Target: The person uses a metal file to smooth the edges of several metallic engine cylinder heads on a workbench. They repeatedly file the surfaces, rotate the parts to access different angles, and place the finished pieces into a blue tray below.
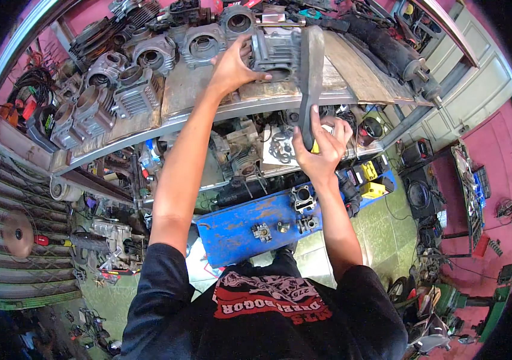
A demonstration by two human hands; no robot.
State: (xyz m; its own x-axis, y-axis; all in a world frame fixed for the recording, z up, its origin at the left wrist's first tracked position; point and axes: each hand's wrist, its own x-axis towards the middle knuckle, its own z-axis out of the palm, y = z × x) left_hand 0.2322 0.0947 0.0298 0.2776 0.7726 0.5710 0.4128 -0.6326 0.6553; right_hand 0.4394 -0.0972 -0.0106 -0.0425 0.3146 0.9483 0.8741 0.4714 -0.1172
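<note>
My left hand (233, 67) grips the left side of a grey finned engine cylinder block (274, 55), with the thumb across its lower edge. The block rests on the worn wooden top of the shelf. My right hand (325, 143) is closed around the dark handle of a long brush (312, 63). The brush stands upright in the view, its head against or very close to the block's right side. The bristles, on the side facing the block, look blurred.
More cylinder blocks (203, 46) line the shelf (187, 87) to the left. A muffler (397, 54) lies at the right. Below, a blue bench (238, 219) carries a cylinder (303, 198), smaller metal parts and a yellow box (373, 189). Engine parts fill the lower shelf.
</note>
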